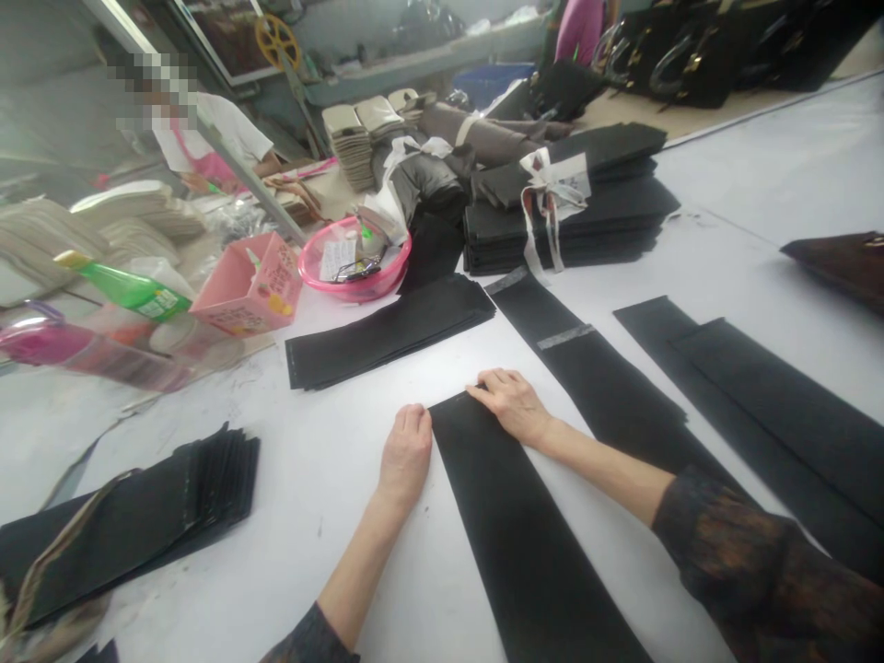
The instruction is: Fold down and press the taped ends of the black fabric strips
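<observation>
A long black strip of sheet material point(511, 516) lies on the white table, running from its far short edge toward me. My left hand point(406, 456) is closed at the strip's far left corner, fingers bent together against the edge. At the far right corner my right hand point(515, 405) pinches the same edge between thumb and fingers. To the right lies a black strip with grey bands point(600, 378) across it, partly behind my right forearm. A stack of black pieces point(387, 331) rests just beyond my hands.
Overlapping black panels point(780, 414) lie at right, a black stack point(124, 525) at left. Behind stand a tied black bundle point(573, 221), a pink basin point(355, 287), a pink box point(245, 285) and a green bottle point(131, 287). Another person point(214, 138) is at the back left.
</observation>
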### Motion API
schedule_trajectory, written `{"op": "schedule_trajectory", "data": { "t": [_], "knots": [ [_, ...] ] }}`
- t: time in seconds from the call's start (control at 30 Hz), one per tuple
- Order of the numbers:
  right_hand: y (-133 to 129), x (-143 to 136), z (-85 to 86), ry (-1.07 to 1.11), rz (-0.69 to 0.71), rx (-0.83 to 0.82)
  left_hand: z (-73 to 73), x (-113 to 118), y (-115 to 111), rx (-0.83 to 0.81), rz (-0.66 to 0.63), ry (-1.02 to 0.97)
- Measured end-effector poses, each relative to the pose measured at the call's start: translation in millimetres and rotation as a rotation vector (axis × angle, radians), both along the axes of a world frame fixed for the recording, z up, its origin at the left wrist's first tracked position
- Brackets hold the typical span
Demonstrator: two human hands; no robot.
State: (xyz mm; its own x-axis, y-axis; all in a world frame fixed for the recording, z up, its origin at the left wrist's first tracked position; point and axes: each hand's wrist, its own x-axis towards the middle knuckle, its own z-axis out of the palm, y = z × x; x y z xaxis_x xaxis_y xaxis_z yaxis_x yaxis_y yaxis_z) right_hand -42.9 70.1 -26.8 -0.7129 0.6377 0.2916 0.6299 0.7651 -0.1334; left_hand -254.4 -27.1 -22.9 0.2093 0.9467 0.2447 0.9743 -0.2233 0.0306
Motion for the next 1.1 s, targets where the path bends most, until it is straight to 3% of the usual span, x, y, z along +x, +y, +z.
{"op": "schedule_trajectory", "data": {
  "t": [0.17,0.3,0.43,0.63,0.87,1.1],
  "knots": [
    [-1,6,-1.2,0.077,-0.14,-0.073,-7.7,-4,-4,0.056,0.018,-0.117],
    [0,4,5.2,0.079,-0.152,-0.101,-9.8,-6,-6,0.082,0.028,-0.207],
    [5,-15,19.0,0.019,-0.093,-0.174,-7.9,-4,-7,0.09,0.057,-0.259],
    [13,-39,48.0,-0.079,-0.116,-0.328,-1.3,-2,-11,0.112,0.097,-0.316],
    [-15,-26,73.2,0.0,-0.1,-0.372,17.9,6,-19,0.179,0.067,-0.423],
    [-50,-14,101.5,0.115,0.046,-0.351,56.4,38,-29,0.207,0.024,-0.438]
  ]
}}
